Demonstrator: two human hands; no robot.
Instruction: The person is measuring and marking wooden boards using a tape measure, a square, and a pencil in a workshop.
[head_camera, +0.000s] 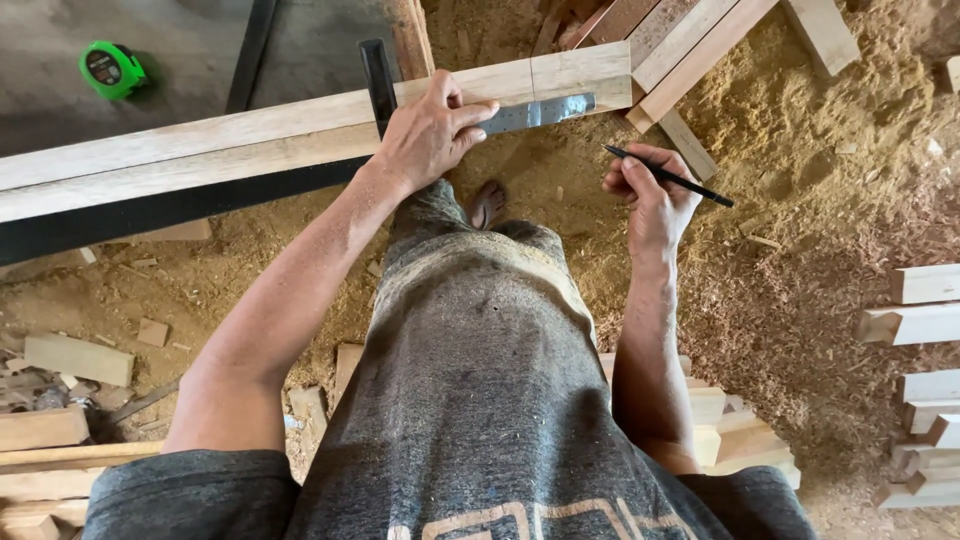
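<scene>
A long pale wooden plank lies across a dark bench. On it rests a try square with a black stock and a metal blade. My left hand presses down on the square where stock and blade meet. My right hand holds a black pencil below and to the right of the blade, off the plank, with the tip pointing up-left. A pencil line crosses the plank near its right end.
A green tape measure sits on the grey surface at top left. Wooden offcuts lie stacked at top right, at the right edge and at bottom left. Sawdust covers the floor; one bare foot shows below the plank.
</scene>
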